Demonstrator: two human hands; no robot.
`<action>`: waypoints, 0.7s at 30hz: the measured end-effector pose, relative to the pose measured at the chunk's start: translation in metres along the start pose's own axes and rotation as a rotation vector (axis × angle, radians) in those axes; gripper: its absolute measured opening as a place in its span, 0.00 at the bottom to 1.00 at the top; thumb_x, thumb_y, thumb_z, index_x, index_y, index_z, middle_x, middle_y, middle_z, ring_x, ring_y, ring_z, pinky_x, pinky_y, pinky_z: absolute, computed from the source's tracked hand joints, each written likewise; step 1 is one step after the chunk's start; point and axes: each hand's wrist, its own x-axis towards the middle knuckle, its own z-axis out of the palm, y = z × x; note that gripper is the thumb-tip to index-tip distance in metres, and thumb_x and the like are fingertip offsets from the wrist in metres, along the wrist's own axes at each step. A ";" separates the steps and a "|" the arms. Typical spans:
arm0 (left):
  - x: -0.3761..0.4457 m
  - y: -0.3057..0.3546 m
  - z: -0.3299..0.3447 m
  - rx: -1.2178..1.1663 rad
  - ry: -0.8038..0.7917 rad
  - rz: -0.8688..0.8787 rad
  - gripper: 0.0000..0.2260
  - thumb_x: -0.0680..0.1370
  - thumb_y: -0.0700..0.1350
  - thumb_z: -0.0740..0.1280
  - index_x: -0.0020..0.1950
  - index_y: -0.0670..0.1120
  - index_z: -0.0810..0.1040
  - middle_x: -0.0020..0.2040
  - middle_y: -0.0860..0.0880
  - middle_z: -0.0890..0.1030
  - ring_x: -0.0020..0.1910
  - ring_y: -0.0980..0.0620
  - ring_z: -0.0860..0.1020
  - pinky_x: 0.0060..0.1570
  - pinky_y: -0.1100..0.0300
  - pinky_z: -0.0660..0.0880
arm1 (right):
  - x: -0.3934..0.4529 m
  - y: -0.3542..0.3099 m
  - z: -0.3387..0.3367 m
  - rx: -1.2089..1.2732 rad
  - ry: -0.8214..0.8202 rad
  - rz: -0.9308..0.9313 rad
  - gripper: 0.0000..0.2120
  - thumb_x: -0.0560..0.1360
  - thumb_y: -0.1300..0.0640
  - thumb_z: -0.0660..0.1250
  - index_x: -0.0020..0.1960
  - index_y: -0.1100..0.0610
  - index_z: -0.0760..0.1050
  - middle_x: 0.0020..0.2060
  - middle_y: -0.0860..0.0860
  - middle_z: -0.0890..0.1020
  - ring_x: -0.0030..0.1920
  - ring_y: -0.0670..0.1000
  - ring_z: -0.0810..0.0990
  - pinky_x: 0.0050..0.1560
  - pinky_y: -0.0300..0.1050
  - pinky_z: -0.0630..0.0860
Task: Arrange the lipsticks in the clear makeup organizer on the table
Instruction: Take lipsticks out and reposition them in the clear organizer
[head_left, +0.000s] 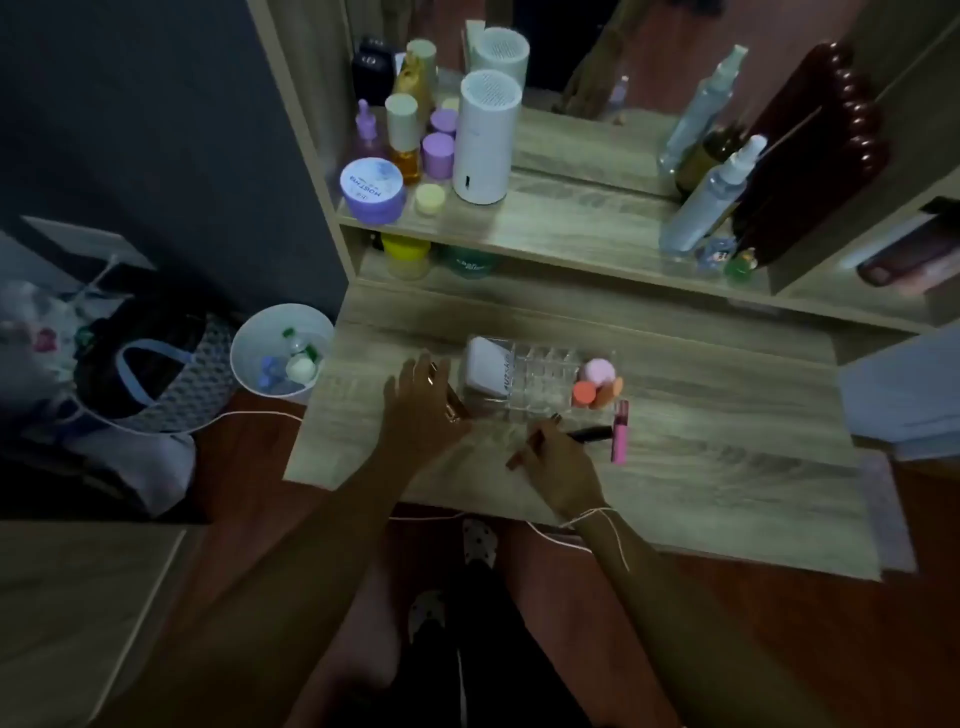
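Observation:
The clear makeup organizer (540, 382) stands on the wooden table (701, 467), its small grid slots showing no lipsticks. A white box (485, 366) fills its left end and pink and orange sponges (597, 384) sit at its right end. My left hand (423, 410) rests just left of the organizer, fingers curled over a gold-coloured tube (454, 408). My right hand (553, 460) is in front of the organizer, pinching the end of a black lipstick (592, 434) that lies on the table. A pink lipstick tube (620, 431) lies beside it, to the right.
A shelf (545, 218) above the table carries jars, bottles and a white cylinder (485, 137). A white bin (283, 351) with small items stands left of the table, with bags on the floor beside it. A thin white cable hangs at the table's front edge.

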 end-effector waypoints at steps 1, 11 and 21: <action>0.004 0.002 0.003 0.025 -0.036 -0.006 0.44 0.68 0.66 0.69 0.75 0.43 0.59 0.75 0.38 0.60 0.74 0.39 0.58 0.69 0.38 0.57 | 0.004 0.002 0.002 0.033 0.009 0.018 0.05 0.77 0.55 0.62 0.53 0.54 0.71 0.43 0.51 0.86 0.45 0.55 0.84 0.43 0.49 0.79; 0.020 0.000 0.022 0.010 -0.071 -0.070 0.50 0.65 0.72 0.64 0.76 0.44 0.52 0.76 0.38 0.58 0.75 0.39 0.53 0.69 0.34 0.49 | 0.017 0.010 0.010 -0.001 -0.022 0.054 0.19 0.78 0.49 0.61 0.62 0.61 0.66 0.48 0.54 0.80 0.46 0.55 0.81 0.42 0.46 0.75; 0.024 0.001 0.019 0.005 -0.044 -0.025 0.48 0.65 0.67 0.71 0.75 0.43 0.56 0.71 0.38 0.66 0.74 0.39 0.57 0.69 0.34 0.47 | 0.013 0.015 0.007 0.050 0.015 -0.009 0.09 0.73 0.53 0.67 0.45 0.47 0.66 0.37 0.45 0.77 0.36 0.46 0.78 0.38 0.47 0.78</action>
